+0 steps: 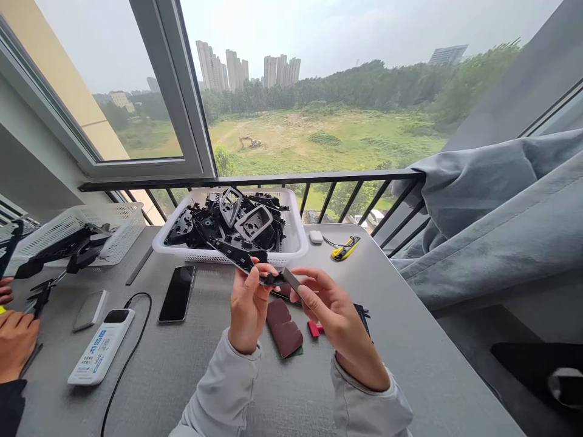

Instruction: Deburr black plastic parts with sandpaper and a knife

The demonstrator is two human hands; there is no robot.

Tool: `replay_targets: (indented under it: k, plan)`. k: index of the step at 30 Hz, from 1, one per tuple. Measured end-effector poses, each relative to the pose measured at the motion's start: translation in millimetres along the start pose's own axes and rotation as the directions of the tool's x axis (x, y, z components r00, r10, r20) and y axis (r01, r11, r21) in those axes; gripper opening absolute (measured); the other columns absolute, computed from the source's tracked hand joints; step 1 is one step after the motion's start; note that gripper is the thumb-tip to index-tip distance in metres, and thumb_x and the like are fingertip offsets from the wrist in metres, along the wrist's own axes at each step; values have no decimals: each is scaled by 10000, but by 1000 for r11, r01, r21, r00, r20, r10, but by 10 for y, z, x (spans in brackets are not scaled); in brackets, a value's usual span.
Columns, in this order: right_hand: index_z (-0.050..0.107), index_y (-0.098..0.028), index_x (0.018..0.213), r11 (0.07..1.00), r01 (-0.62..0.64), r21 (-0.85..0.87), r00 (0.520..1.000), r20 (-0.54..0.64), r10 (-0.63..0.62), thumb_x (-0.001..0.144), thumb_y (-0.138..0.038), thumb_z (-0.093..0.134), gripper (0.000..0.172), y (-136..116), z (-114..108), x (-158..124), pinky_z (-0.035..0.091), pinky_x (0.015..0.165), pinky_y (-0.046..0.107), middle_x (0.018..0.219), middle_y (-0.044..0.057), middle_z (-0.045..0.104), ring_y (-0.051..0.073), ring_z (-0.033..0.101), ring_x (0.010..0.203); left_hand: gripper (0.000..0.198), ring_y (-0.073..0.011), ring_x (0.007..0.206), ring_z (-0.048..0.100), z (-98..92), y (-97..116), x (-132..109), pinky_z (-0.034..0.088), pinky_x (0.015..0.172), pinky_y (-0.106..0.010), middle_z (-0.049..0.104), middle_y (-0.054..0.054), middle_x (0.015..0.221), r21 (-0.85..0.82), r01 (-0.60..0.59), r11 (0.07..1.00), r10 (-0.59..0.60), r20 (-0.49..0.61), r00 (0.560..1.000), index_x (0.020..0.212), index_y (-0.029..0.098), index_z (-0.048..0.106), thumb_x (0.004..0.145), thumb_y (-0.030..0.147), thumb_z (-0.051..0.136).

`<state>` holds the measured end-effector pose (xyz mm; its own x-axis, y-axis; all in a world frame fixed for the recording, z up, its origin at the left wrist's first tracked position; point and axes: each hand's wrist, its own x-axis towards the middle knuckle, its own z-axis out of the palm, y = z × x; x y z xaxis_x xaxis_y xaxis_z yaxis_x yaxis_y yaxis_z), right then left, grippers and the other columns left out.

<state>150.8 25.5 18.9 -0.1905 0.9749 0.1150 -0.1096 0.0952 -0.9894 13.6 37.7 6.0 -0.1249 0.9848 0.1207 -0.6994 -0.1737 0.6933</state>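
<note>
My left hand [250, 303] is closed around a long black plastic trim piece [234, 254], which slants up toward the basket. Between the thumb and fingers of my right hand [328, 306] is a flat grey-brown strip [291, 280]. Its far end meets or nearly meets the near end of the trim piece; actual contact I cannot make out. Below the hands lie brown sandpaper sheets [283, 328] and a small red tool [314, 329]. A black toothed object [363, 320] is partly hidden behind my right hand.
A white basket [298, 240] full of black plastic parts stands by the railing. Nearby are a white earbud case [316, 237] and a yellow cutter [346, 249]. A phone [177, 294] and a cabled power bank [101, 347] lie left. A co-worker's hands [18, 340] hold black parts at far left.
</note>
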Motion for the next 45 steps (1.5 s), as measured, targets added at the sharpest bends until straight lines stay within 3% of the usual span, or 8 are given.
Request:
replay_targets:
  k: [6,10,21,25,29,33,39,45]
  plan:
    - [633,-200,965,945,95,-314,995,3,-100,893,-365,527,209,-35,31,-90,424,563,237,745,19,625,130,533,617,310,-138,757,606,-87,-78,-6,472,659,-257,663,-16,848,302,-104,948,106,7,994,1040,218,520,865,466,583]
    - [648,-203,975,886,86,-455,994,-27,-110,902,-332,505,206,-41,36,-106,426,585,240,720,7,636,136,539,612,336,-139,765,595,-100,-84,-12,456,684,-265,664,-22,869,422,-144,895,136,48,990,1037,218,494,875,508,545]
    - [667,-219,948,869,80,-488,984,-98,-145,888,-341,526,196,-50,15,-124,421,554,260,682,14,632,154,533,579,286,-154,761,572,-70,-32,-26,406,760,-294,682,-15,851,411,-180,894,163,77,984,1034,227,540,858,447,594]
    - [675,-220,961,873,67,-483,995,-35,-96,886,-359,532,213,-59,16,-134,437,569,265,733,30,656,162,551,615,252,-152,826,578,-87,-42,-25,390,862,-306,684,-18,860,455,-207,866,177,108,978,1050,226,544,896,425,546]
    - [677,-216,956,905,54,-422,994,-66,-91,875,-385,552,226,-44,9,-124,455,599,273,746,37,648,175,575,672,255,-146,793,580,-91,-40,-12,432,800,-299,674,-18,857,382,-138,914,112,90,990,1060,220,533,904,423,536]
    - [666,-207,986,974,48,-221,990,-120,-76,858,-457,577,294,-10,-29,-82,380,473,239,672,11,596,115,461,520,305,-153,715,568,-70,7,-6,451,612,-270,650,-36,795,164,-8,986,-4,74,997,1067,186,526,868,411,583]
    - [657,-176,1079,997,-79,21,997,-8,79,816,-507,632,423,-26,-2,-38,261,396,226,693,22,636,68,340,440,381,-135,686,541,-82,104,-30,460,596,-256,596,-25,796,18,67,998,-69,181,981,1085,188,551,758,316,697]
    - [659,-187,1099,984,-130,126,991,56,124,804,-515,647,442,-49,20,-40,250,393,227,705,34,676,61,322,425,375,-96,592,459,-104,125,-23,402,517,-225,525,-4,752,22,90,996,-92,146,985,1079,185,557,743,285,687]
